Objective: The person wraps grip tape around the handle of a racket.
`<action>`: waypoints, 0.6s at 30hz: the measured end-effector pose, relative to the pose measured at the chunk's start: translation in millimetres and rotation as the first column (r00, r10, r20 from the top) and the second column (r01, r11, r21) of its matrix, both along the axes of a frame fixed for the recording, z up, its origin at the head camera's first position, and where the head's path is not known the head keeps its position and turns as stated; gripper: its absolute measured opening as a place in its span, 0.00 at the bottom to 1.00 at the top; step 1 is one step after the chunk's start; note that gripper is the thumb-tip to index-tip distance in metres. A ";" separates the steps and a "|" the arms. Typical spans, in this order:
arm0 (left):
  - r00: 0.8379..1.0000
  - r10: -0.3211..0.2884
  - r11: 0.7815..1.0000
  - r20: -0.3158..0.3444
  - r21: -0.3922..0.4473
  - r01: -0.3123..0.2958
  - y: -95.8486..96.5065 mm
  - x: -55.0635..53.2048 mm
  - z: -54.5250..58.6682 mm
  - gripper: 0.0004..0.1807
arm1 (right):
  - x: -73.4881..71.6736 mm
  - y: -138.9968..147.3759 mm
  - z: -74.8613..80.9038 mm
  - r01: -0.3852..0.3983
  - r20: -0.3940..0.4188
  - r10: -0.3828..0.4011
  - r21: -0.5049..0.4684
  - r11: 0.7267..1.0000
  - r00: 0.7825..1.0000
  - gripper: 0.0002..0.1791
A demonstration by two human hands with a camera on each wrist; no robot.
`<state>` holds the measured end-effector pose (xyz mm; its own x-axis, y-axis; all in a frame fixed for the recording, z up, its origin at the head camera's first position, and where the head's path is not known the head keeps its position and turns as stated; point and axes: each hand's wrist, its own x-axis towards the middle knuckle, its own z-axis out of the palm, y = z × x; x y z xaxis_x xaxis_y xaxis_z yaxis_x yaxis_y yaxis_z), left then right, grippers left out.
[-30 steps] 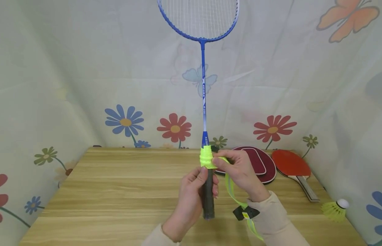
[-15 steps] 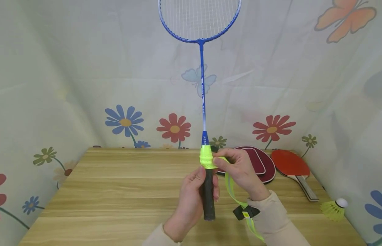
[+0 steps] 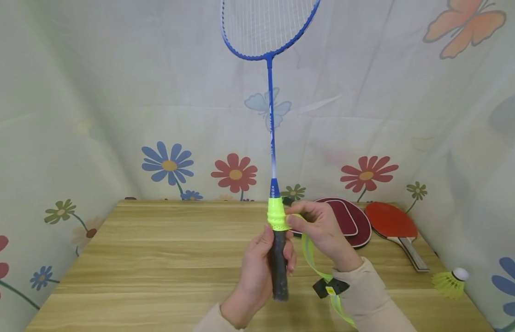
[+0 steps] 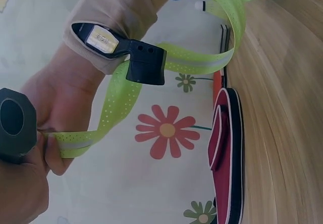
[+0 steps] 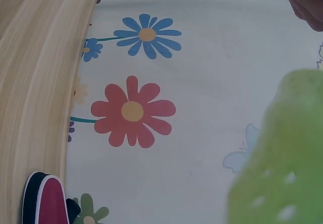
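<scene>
In the head view my left hand (image 3: pixel 254 265) holds a blue badminton racket upright by its black handle (image 3: pixel 279 272). Bright yellow-green perforated grip tape (image 3: pixel 276 214) is wound round the top of the handle, below the blue cone. My right hand (image 3: pixel 319 228) pinches the tape close beside the wrap, and its loose length hangs down past the right cuff. The left wrist view shows the handle's butt end (image 4: pixel 29 128) and the tape (image 4: pixel 118 103) running from the right fingers. Blurred tape (image 5: pixel 287 158) fills the lower right of the right wrist view.
On the wooden table (image 3: pixel 157 258) a dark red bat cover (image 3: pixel 363 226) lies behind my right hand. A red table tennis bat (image 3: pixel 392 221) rests right of it, then a yellow shuttlecock (image 3: pixel 450 282). A black camera mount (image 3: pixel 323 288) sits at the right cuff. Flowered cloth surrounds the table.
The racket has turned slightly about its length and its shaft has shifted a little left. The wrapped part of the handle sits slightly lower. Both hands keep their hold.
</scene>
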<state>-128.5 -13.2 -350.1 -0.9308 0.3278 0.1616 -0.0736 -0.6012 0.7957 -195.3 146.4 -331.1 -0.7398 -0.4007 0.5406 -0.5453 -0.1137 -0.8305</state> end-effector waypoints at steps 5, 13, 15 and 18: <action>0.999 -0.024 1.000 -0.021 0.014 0.025 -1.7 1.5 -0.8 0.30 | -0.2 -1.2 -0.4 -0.030 -0.006 0.030 0.000 1.000 1.000 0.04; 0.993 -0.100 0.994 -0.067 0.032 0.102 -4.8 3.9 -1.4 0.30 | -2.1 -2.2 -1.8 -0.121 -0.007 0.121 -0.018 0.992 0.993 0.05; 0.988 -0.122 0.990 -0.096 0.054 0.128 -5.3 4.5 -1.7 0.30 | -2.5 -3.1 -1.9 -0.160 -0.003 0.159 -0.021 0.987 0.987 0.06; 0.979 -0.151 0.983 -0.138 0.080 0.163 -5.4 5.3 -2.5 0.30 | -3.7 -4.3 -2.5 -0.217 0.002 0.217 -0.015 0.976 0.976 0.07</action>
<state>-123.2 -18.6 -352.5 -0.8378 0.4463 0.3144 -0.0713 -0.6604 0.7475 -199.1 142.1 -333.6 -0.6384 -0.5435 0.5450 -0.5031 -0.2412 -0.8299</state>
